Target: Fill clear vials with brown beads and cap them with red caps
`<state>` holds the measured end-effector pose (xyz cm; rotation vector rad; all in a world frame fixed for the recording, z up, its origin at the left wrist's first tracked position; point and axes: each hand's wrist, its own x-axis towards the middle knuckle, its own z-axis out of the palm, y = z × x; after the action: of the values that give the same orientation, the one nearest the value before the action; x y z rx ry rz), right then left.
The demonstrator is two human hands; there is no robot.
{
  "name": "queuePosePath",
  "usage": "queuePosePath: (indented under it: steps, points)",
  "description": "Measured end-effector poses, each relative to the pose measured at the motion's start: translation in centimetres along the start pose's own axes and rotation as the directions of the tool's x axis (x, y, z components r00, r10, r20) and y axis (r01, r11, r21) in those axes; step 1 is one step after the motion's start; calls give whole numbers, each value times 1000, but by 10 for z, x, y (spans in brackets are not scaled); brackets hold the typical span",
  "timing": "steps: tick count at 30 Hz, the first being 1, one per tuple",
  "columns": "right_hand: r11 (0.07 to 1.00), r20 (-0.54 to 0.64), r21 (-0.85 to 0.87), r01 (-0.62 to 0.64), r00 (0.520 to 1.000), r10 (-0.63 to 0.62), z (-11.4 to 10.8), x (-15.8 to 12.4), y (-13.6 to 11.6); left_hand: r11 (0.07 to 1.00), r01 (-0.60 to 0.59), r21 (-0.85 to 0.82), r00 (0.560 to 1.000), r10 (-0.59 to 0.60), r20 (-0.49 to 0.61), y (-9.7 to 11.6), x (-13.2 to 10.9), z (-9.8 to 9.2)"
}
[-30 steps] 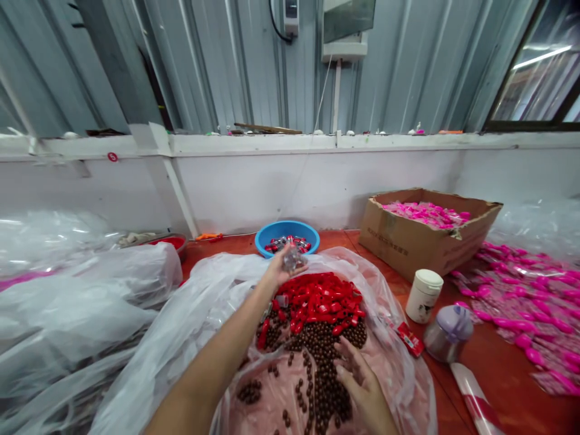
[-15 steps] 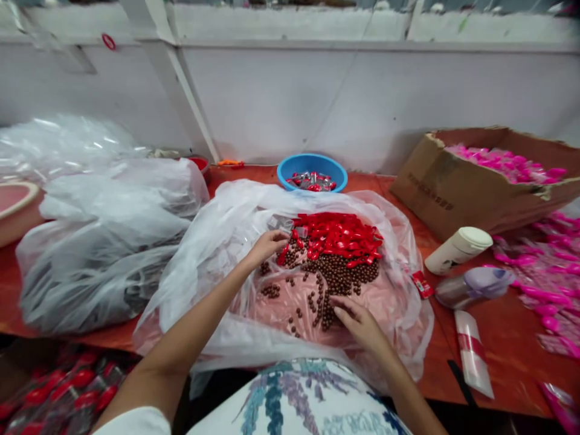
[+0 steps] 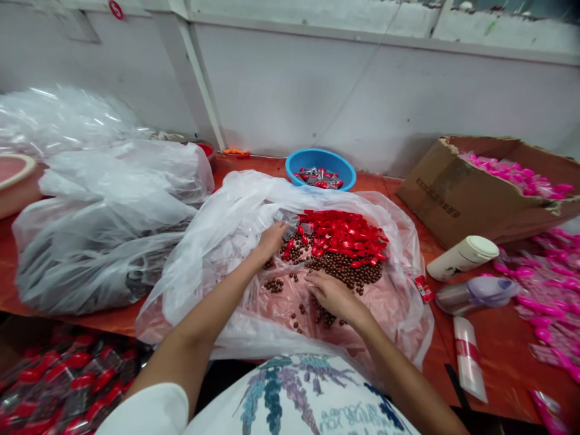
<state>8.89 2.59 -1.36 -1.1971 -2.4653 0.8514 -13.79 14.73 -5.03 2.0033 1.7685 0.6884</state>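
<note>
My left hand reaches to the clear plastic pieces at the pile's left. Its fingers are drawn together with the tips against these pieces; anything pinched there is hidden. My right hand is low over the small round brown beads, palm down, fingers stretched to the left and thumb a little apart. Nothing shows in its grasp. Behind the beads lies a heap of glossy red plastic parts. All this rests on a spread clear plastic bag, with several beads scattered loose toward me.
A blue basin of red-and-clear items stands behind the bag. Bulky plastic bags fill the left. To the right are a cardboard box of pink items, a white tumbler, a purple-lidded bottle and a plastic roll.
My right hand has moved left and away from me across the beads. My left hand has shifted slightly further in among the clear pieces, its fingers closing together. The camera view has tilted.
</note>
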Motion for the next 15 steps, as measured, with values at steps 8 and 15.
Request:
queuePosePath:
  steps: [8, 15]
  points:
    - [987, -52, 80, -138, 989, 142, 7, -32, 23, 992, -123, 29, 988, 120, 96, 5, -11, -17]
    - [926, -250, 99, -365, 891, 379, -9, -77, 64, 985, -162, -64, 903, 174, 392, 40, -95, -5]
